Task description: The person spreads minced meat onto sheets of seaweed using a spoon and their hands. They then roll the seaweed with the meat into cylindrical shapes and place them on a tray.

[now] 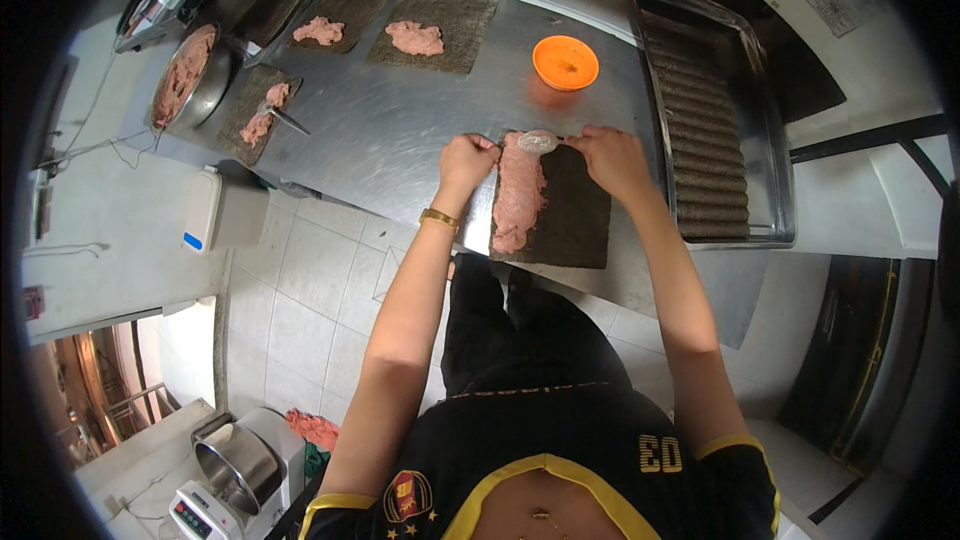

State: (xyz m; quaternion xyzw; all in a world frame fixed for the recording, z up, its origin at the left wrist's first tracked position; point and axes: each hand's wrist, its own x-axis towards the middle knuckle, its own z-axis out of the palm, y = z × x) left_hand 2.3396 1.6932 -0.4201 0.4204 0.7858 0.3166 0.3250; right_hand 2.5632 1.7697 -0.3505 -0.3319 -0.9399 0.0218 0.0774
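A dark seaweed sheet (575, 225) lies on the steel table in front of me, with a long strip of pink minced meat paste (518, 198) spread along its left side. My right hand (610, 158) grips a metal spoon by its handle. The bowl of the spoon (537, 142) rests on the far end of the paste. With thumb and fingers pinched together, my left hand (468, 162) is at the sheet's far left corner and seems to hold its edge.
An orange bowl (565, 63) stands beyond the sheet. At right, a metal tray (790, 225) holds rows of dark rolls (705, 140). Several sheets with paste lumps (415, 38) lie at far left, one with a utensil (290, 121) on it, beside a metal bowl of paste (207, 90).
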